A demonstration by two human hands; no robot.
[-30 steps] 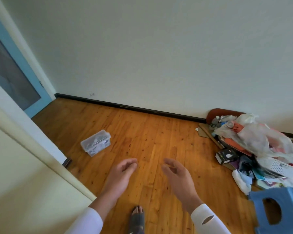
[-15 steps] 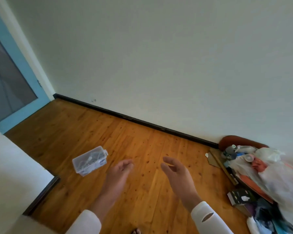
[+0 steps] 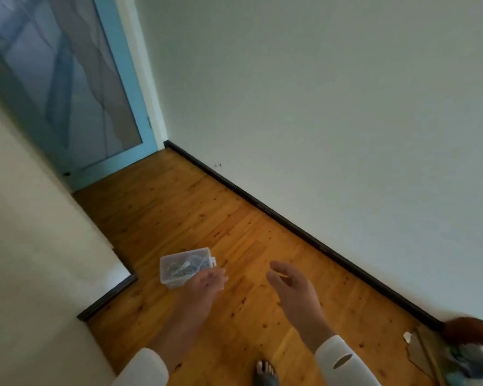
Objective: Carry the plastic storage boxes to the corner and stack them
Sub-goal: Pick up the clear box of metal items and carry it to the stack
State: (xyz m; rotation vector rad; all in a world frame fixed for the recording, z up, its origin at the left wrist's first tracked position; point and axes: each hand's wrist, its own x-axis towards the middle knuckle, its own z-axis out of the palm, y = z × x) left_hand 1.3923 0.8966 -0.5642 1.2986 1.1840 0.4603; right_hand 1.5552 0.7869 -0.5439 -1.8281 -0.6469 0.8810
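A clear plastic storage box (image 3: 179,267) with small items inside sits on the wooden floor (image 3: 248,235). The left hand (image 3: 207,284) hangs over the box's 4 o'clock corner, fingers relaxed and holding nothing; whether it touches the box cannot be told. The right hand (image 3: 290,286), at 3 o'clock of the box and well apart from it, is loosely curved and empty. A clutter pile (image 3: 469,355) lies at 4 o'clock, against the baseboard (image 3: 304,232).

Seeing box (image 3: 184,267) sitting on floor (image 3: 234,218), just right of partition (image 3: 39,246) end, left hand (image 3: 207,282) overlapping its near right corner in view. Finding right hand (image 3: 290,285) further right, apart. Noting door (image 3: 67,93) behind, far left; clutter (image 3: 469,355) lying against wall (image 3: 346,135), far right.
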